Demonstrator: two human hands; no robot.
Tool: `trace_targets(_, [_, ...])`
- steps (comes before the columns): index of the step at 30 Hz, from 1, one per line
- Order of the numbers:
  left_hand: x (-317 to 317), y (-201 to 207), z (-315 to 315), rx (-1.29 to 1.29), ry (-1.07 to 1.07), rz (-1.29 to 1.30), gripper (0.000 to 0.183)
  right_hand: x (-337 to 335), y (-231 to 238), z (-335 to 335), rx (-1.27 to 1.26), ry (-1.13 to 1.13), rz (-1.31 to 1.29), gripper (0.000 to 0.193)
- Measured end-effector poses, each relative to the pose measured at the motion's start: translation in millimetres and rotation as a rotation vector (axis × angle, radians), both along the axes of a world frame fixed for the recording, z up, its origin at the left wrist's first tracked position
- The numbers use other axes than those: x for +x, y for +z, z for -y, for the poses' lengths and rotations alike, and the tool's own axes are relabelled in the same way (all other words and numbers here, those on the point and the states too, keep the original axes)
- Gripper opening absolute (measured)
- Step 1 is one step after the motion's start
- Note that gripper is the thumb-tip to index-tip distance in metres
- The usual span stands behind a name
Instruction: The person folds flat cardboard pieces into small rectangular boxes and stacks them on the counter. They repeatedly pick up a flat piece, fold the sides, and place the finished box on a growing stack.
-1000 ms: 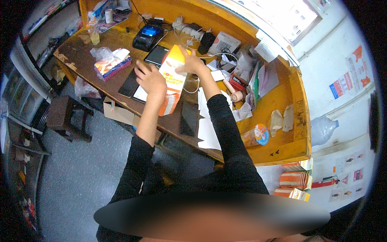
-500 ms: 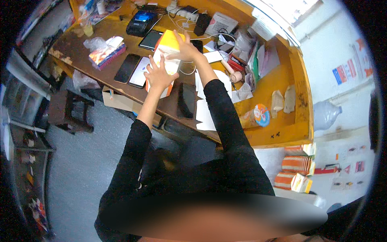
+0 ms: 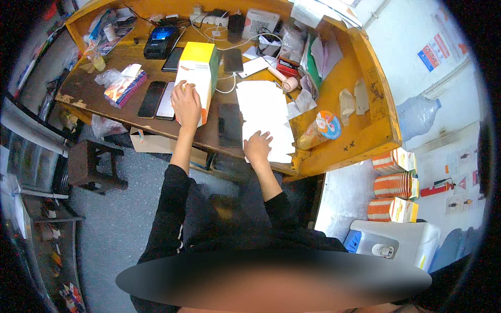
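Observation:
My left hand (image 3: 187, 104) rests against the near face of a white, yellow and orange carton (image 3: 199, 65) standing on the brown desk. Its fingers lie on the face rather than wrapping round it. White sheets with notched edges (image 3: 263, 107) lie flat to the right, and my right hand (image 3: 258, 147) is on their near left part, fingers spread. Between the carton and the sheets lies a dark phone (image 3: 230, 125). Left of the carton are a black phone (image 3: 152, 99) and one with a lit screen (image 3: 166, 101), partly hidden by my left hand.
A tissue pack (image 3: 125, 88) sits at the left and a black card terminal (image 3: 160, 41) behind. Cables, papers and a pink handheld device (image 3: 286, 81) crowd the back right. A round-lidded container (image 3: 327, 125) lies near the right. Folded cartons (image 3: 394, 185) are stacked beyond the desk's raised edge.
My right hand has left the carton's top and moved right and nearer, onto the white sheets. The carton now stands more upright. My left hand stays on it, and the view has shifted.

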State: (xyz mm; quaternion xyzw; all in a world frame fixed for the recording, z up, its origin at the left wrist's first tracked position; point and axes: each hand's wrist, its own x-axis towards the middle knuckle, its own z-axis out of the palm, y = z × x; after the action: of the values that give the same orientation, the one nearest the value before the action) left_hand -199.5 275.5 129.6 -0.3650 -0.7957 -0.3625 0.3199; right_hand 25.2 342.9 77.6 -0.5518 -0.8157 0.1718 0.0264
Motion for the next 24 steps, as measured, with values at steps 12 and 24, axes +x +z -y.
trace_targets(12, [20.4, 13.7, 9.3, -0.339, -0.032, 0.002, 0.054, 44.7, 26.7, 23.9, 0.299, 0.413, 0.142, 0.056])
trace_targets(24, [12.9, 15.5, 16.0, -0.281, -0.159, 0.063, 0.056, 70.3, 88.4, 3.8, 0.347, 0.189, -0.148, 0.016])
